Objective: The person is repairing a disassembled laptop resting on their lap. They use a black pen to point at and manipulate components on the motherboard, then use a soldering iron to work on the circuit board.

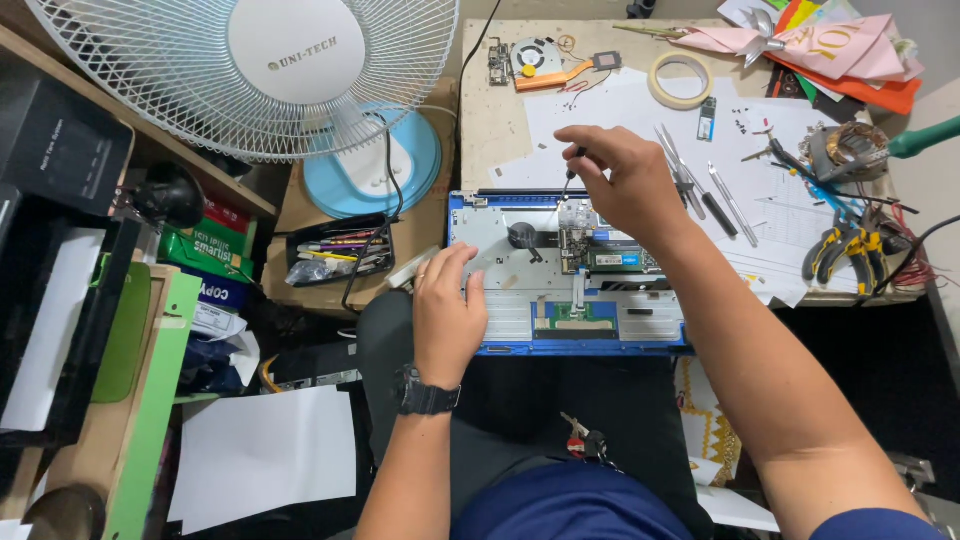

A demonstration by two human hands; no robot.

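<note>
A: Quick rundown, near to far?

B: Nearest: keys (583, 440) on the lap, black watch (428, 395) on the left wrist. Left hand (447, 312) lies flat, fingers loosely spread, palm down on the front-left part of the opened laptop (520, 318), holding nothing, just pinning it. Laptop's w/ its back cover off, blue rim showing, half on the lap, half on the desk edge.

A: Right hand?

B: Right hand (628, 185) is above the laptop's far middle, fingers pinched narrow round a small screwdriver (572, 172). Tip points down at the circuit board (578, 235). Can't tell if the tip's seated in a screw; too small.

A: So which step?

B: Looks like screw work on the board, mid-teardown I'd guess: cooling fan (540, 62) w/ its copper pipe already lies out on the desk, far side.

A: Next move needs?

B: Prob. a steady, upright driver and the left hand pressing so the laptop doesn't slide off the lap. Tiny screws, easy to lose.

A: Else around?

B: Tweezers (680, 170) just right of the hand, pliers (845, 250) further right, tape roll (680, 80) beyond, white fan (250, 70) far left.
</note>
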